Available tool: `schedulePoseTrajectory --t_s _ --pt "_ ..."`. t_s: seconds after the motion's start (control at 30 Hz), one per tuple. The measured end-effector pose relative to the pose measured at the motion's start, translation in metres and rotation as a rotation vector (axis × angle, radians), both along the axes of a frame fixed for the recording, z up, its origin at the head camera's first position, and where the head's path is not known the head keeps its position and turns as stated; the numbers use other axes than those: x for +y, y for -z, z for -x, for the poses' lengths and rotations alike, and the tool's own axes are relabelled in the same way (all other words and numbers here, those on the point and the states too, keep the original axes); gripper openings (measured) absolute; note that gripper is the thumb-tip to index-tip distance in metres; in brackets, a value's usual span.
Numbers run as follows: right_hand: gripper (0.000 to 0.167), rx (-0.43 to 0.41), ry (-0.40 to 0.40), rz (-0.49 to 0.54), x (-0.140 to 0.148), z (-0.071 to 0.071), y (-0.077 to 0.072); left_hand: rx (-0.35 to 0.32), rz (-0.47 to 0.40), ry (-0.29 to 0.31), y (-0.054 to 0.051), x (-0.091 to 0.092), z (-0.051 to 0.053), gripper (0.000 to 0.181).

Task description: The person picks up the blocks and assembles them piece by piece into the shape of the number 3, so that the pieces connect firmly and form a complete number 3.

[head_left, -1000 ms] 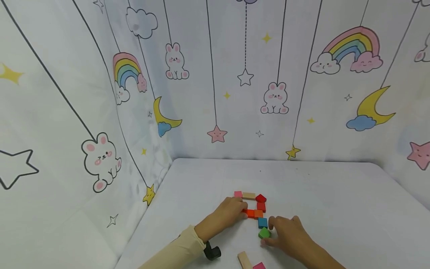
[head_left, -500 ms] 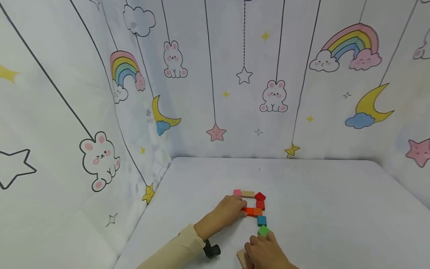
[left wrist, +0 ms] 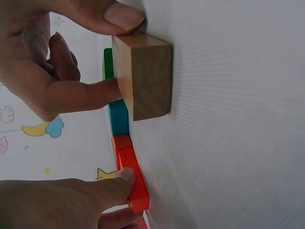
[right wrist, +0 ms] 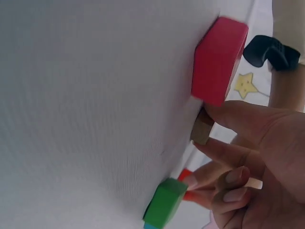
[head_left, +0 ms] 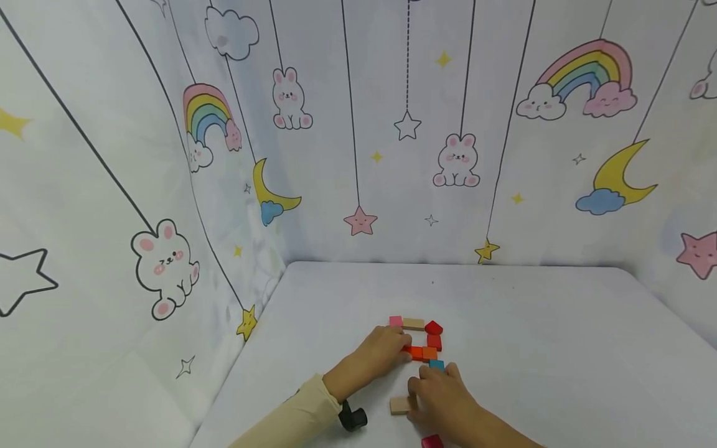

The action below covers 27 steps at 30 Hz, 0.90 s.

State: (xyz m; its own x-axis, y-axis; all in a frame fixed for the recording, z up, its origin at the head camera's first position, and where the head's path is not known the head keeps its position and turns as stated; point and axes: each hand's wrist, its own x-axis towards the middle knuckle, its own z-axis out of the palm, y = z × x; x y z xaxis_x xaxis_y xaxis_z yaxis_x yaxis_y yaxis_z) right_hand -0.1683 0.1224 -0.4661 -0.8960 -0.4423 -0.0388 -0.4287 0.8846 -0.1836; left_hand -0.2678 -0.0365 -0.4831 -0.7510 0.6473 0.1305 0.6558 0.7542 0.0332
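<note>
Wood is what your right hand [head_left: 445, 398] pinches: the thumb and index finger close on a small wooden block [head_left: 399, 406] with square ends, while the other fingers curl in beside it. The block lies crosswise low over the white table [head_left: 560, 336], its left end poking out past your fingers; you cannot tell from these views whether it fully rests on the surface.

Your left hand [head_left: 378, 353] grips a red-orange block [head_left: 416, 353], thumb on one side and fingers on the other. To the right of that, touching it, is an orange block [head_left: 429, 353], and just nearer to you comes a blue block [head_left: 436, 365]. Your right hand hides a green block [right wrist: 166, 202] from the head view, but the right wrist view shows it next to the blue one.

Beyond your left hand, a pink block [head_left: 396, 322], a second wooden block [head_left: 413, 324] and a pointed red block [head_left: 434, 328] form a row, with a red square block [head_left: 434, 342] just below its right end. Nearest to you, a crimson block [head_left: 432, 442] is partly cut off in the head view.

You have a black device [head_left: 353, 418] at your left wrist, beside the beige sleeve [head_left: 294, 414].
</note>
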Motion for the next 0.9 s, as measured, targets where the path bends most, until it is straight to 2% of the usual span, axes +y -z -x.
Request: schedulePoseTrajectory --t_s 0.1,0.33,0.73,0.9 --pt "0.03 0.027 0.021 0.032 0.004 0.003 0.0 0.002 -0.002 0.012 -0.001 0.0 0.0 0.015" --pt "0.031 0.014 0.08 0.058 0.009 0.01 -0.001 0.012 -0.004 0.024 -0.003 0.0 -0.002 0.014" --pt "0.03 0.03 0.067 0.052 0.016 0.012 -0.003 -0.004 -0.017 0.017 -0.005 -0.001 -0.003 0.015" --pt "0.03 0.008 0.068 0.067 0.019 0.013 -0.004 -0.011 -0.026 0.009 -0.004 -0.002 -0.003 0.015"
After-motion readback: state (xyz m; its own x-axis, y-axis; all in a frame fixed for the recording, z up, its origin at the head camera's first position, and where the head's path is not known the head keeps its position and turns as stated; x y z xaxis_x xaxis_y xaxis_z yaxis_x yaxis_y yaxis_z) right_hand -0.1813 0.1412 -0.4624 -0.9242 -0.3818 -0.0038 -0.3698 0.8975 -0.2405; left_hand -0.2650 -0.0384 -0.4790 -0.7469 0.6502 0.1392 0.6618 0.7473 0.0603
